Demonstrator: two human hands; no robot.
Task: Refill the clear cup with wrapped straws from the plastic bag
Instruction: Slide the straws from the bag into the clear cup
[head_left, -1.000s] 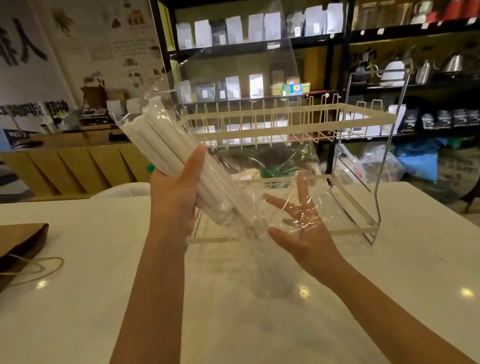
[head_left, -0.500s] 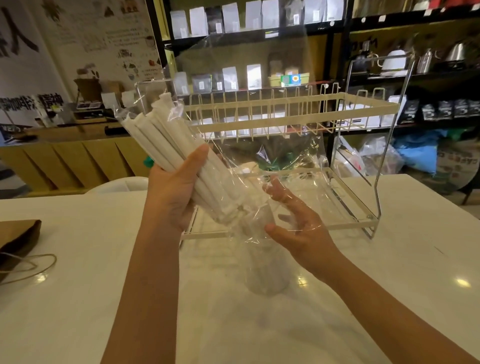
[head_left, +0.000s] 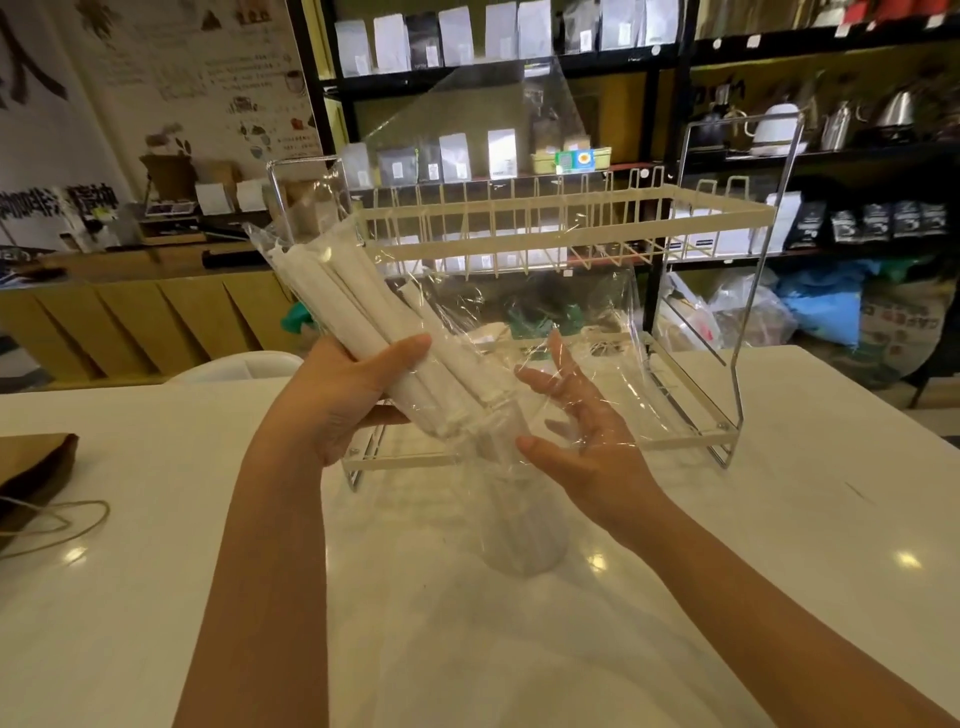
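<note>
My left hand (head_left: 343, 400) grips a bundle of white paper-wrapped straws (head_left: 363, 322) through the clear plastic bag (head_left: 519, 171), tilted with the lower ends pointing down to the right. Those ends hang just above the mouth of the clear cup (head_left: 522, 535), which stands upright on the white table (head_left: 156, 597). My right hand (head_left: 587, 441) is beside the cup's top with fingers spread, inside or behind the loose bag film. The bag's open flap rises high behind the straws.
A cream wire two-tier rack (head_left: 571, 218) stands on the table just behind the cup. A brown paper bag with cord handles (head_left: 31, 478) lies at the table's left edge. Shelves of pouches and kettles fill the background.
The straw bundle has come lower and closer to the cup's mouth. My right hand has shifted in toward the cup and keeps its fingers spread in the film.
</note>
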